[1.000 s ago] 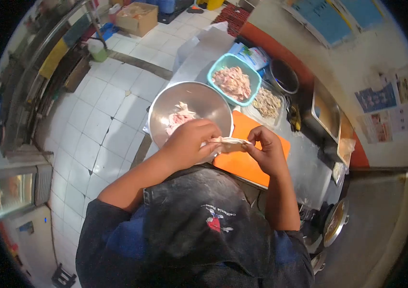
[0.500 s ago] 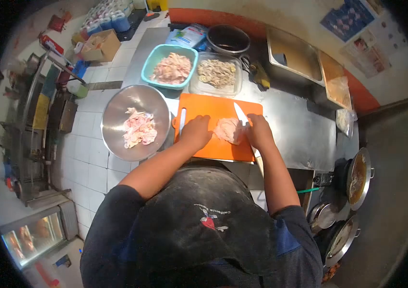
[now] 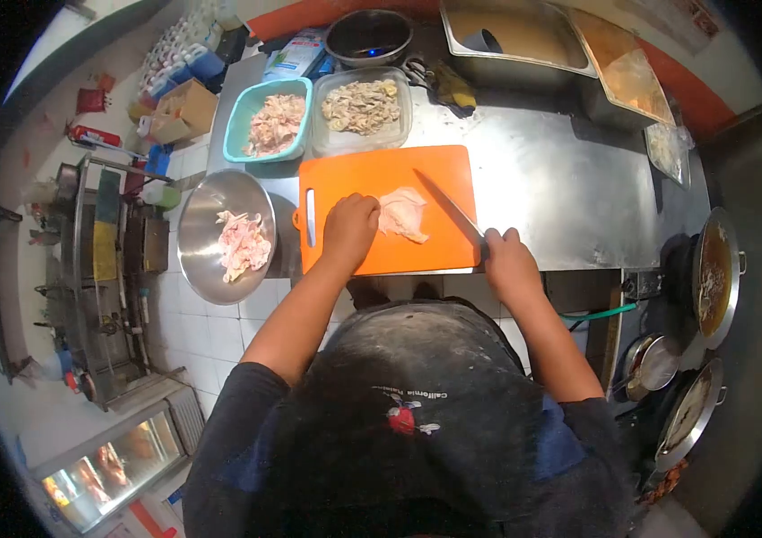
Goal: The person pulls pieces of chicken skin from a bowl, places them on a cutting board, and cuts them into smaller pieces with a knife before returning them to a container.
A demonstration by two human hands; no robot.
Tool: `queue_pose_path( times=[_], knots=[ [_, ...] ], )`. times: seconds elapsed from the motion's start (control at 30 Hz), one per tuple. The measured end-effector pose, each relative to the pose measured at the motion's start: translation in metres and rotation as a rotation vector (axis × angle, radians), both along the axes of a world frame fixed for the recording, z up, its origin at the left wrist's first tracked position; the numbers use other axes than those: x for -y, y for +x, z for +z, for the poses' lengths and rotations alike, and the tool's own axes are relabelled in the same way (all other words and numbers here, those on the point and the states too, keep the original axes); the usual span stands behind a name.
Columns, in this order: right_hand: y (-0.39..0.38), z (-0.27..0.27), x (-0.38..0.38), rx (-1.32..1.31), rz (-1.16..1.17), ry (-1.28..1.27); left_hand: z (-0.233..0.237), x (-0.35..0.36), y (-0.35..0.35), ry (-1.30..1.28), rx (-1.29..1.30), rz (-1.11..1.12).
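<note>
A flat pale piece of raw chicken (image 3: 405,217) lies on the orange cutting board (image 3: 345,170). My left hand (image 3: 351,231) rests on the board with its fingers curled together at the left edge of the chicken. In my right hand (image 3: 513,266) is the handle of a knife (image 3: 449,204), its blade slanting up and left over the board, apart from the meat. Left of the board stands a steel bowl (image 3: 199,208) with raw skin-like scraps (image 3: 243,247) in it.
Behind the board are a turquoise tub (image 3: 235,125) of raw meat and a clear container (image 3: 321,134) of greyish pieces. A dark bowl (image 3: 345,36) and steel pans (image 3: 524,76) stand along the wall. Large woks (image 3: 729,309) sit at the right.
The knife has moved away from the chicken toward the right, with my right hand now lower and nearer the table edge. The chicken appears flatter and more spread. The whole view has shifted.
</note>
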State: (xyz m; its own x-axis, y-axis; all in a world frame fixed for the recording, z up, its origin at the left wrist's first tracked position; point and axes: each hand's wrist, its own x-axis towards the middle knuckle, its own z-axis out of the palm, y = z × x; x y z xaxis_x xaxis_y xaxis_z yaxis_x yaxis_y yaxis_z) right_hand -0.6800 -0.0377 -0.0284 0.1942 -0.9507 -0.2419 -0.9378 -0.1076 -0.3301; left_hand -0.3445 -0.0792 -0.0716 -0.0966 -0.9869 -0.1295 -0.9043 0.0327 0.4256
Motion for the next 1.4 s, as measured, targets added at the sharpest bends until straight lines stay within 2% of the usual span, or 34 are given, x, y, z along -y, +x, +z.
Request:
queue_pose_path(
  times=[0.03,0.1,0.23,0.3,0.33,0.4,0.53,0.6,0.73,0.8,0.93,1.0,1.03,1.07,1.13,1.17,1.27,1.4],
  knots=[
    [-0.002,-0.003,0.000,0.034,-0.010,0.020,0.001,0.000,-0.002,-0.001,0.008,-0.011],
    [-0.002,-0.007,-0.004,0.087,-0.004,0.002,0.005,-0.003,-0.013,-0.265,-0.126,0.146],
    [-0.003,-0.010,-0.008,0.279,0.036,-0.074,0.015,0.017,-0.033,-0.198,0.014,0.086],
    [-0.005,-0.009,-0.009,0.305,0.024,-0.077,0.019,0.028,-0.042,-0.043,0.106,0.015],
    [-0.008,-0.008,-0.009,0.329,0.015,-0.079,0.020,0.033,-0.043,-0.050,0.112,0.009],
    [-0.015,-0.008,-0.011,0.362,-0.016,-0.051,0.022,0.042,-0.043,0.107,-0.103,-0.056],
    [-0.035,-0.008,-0.019,0.433,-0.071,-0.006,0.023,0.053,-0.036,0.110,-0.202,-0.122],
    [-0.043,-0.007,-0.024,0.458,-0.105,-0.001,0.028,0.055,-0.032,-0.033,-0.523,-0.311],
    [-0.060,-0.008,-0.035,0.476,-0.160,0.041,0.077,0.052,-0.036,0.117,-0.487,-0.315],
    [-0.065,-0.008,-0.037,0.491,-0.187,0.052,0.107,0.048,-0.045,0.188,-0.389,-0.280],
    [-0.070,-0.009,-0.037,0.505,-0.203,0.058,0.080,0.034,-0.046,0.071,-0.492,-0.135],
    [-0.068,-0.008,-0.034,0.490,-0.169,0.041,0.062,0.018,-0.047,0.334,-0.602,0.250],
    [-0.065,-0.008,-0.033,0.472,-0.135,0.026,0.036,0.009,-0.040,0.313,-0.619,0.316],
    [-0.060,-0.002,-0.032,0.475,-0.132,0.036,0.015,0.001,-0.030,0.319,-0.615,0.325],
    [-0.044,0.014,-0.024,0.343,-0.009,0.094,-0.011,-0.017,-0.012,0.046,-0.238,0.111],
    [-0.034,0.015,-0.022,0.343,0.000,0.104,-0.019,-0.029,-0.008,-0.094,-0.047,0.138],
    [-0.002,0.019,-0.009,0.259,0.122,0.114,0.017,-0.050,-0.026,-0.166,-0.099,0.279],
    [0.045,0.026,0.015,0.128,0.291,0.177,0.020,-0.043,-0.039,-0.095,-0.101,0.301]
  ],
)
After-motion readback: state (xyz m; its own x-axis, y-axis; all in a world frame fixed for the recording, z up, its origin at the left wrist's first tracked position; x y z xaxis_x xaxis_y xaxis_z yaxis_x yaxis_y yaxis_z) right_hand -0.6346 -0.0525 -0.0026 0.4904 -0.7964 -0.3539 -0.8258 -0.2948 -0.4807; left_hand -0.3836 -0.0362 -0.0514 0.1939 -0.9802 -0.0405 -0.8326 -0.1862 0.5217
